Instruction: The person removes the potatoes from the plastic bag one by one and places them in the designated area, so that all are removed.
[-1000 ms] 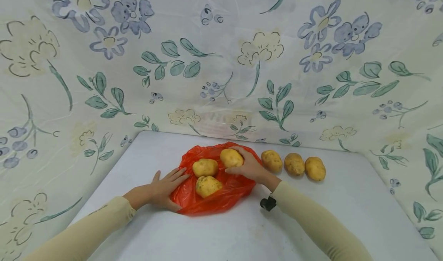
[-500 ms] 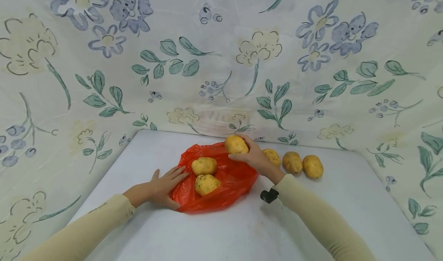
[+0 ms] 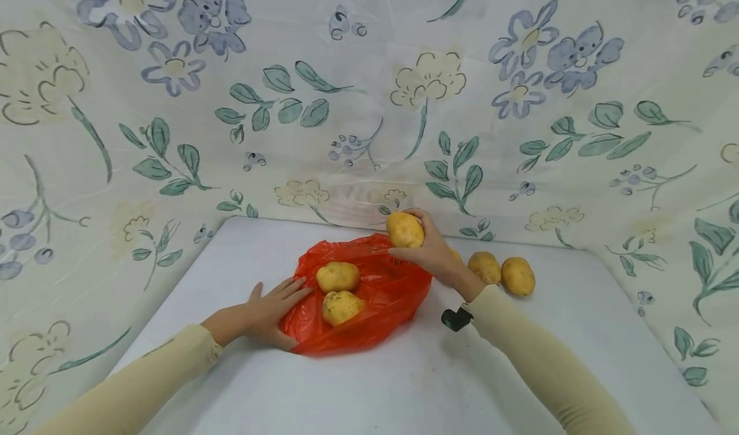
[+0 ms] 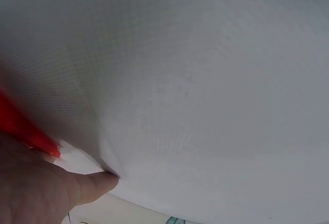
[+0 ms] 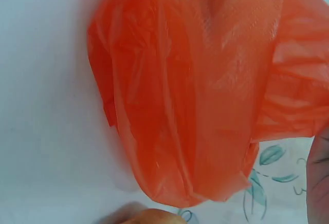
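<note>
A potato is gripped in my right hand, raised over the back right rim of a red plastic bag. The bag lies spread with its mouth facing up. Two more potatoes, one behind and one in front, lie inside it. My left hand rests with spread fingers on the bag's left edge. In the left wrist view its thumb is extended beside a red corner of the bag. The right wrist view shows the bag's wrinkled side; the held potato is not visible there.
Right of the bag stands a row of potatoes: a middle one, a right one, and one mostly hidden behind my right hand. All rest on a white table. Behind it hangs a flowered sheet.
My right hand has lifted the potato up and to the right, out of the bag, and now covers most of the nearest potato in the row. My left hand stays on the bag.
</note>
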Available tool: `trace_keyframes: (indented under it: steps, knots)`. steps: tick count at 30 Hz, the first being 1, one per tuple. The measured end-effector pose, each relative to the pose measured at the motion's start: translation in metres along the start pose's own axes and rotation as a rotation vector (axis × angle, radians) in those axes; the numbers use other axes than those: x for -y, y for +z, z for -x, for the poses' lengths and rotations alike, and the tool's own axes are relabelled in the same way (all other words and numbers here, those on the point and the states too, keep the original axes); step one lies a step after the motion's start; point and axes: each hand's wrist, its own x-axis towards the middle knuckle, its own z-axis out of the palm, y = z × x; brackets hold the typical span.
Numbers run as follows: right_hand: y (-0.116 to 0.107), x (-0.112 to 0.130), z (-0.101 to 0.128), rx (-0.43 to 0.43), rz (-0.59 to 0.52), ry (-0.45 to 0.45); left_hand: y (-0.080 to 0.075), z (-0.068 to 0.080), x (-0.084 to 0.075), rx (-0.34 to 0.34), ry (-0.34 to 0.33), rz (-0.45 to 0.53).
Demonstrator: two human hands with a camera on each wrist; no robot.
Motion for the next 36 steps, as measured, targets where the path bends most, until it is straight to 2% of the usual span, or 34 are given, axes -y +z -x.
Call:
trace_keyframes:
  steps: [5, 10, 13, 21, 36]
  knots:
    - [-0.007, 0.003, 0.003, 0.018, -0.052, -0.003, -0.001, -0.001, 0.004, 0.002, 0.010, -0.004]
    - [-0.015, 0.004, 0.009, 0.021, -0.078, -0.044, -0.004, 0.001, 0.013, -0.019, 0.021, -0.014]
    - [-0.021, 0.004, 0.014, 0.028, -0.056, -0.057, -0.005, 0.004, 0.017, -0.026, 0.014, -0.006]
    - [-0.035, -0.003, 0.029, -0.006, 0.097, 0.010, -0.001, 0.011, 0.022, -0.033, 0.001, 0.009]
    - [-0.055, -0.010, 0.054, 0.054, 0.109, 0.055, -0.003, 0.017, 0.021, -0.037, -0.006, 0.034]
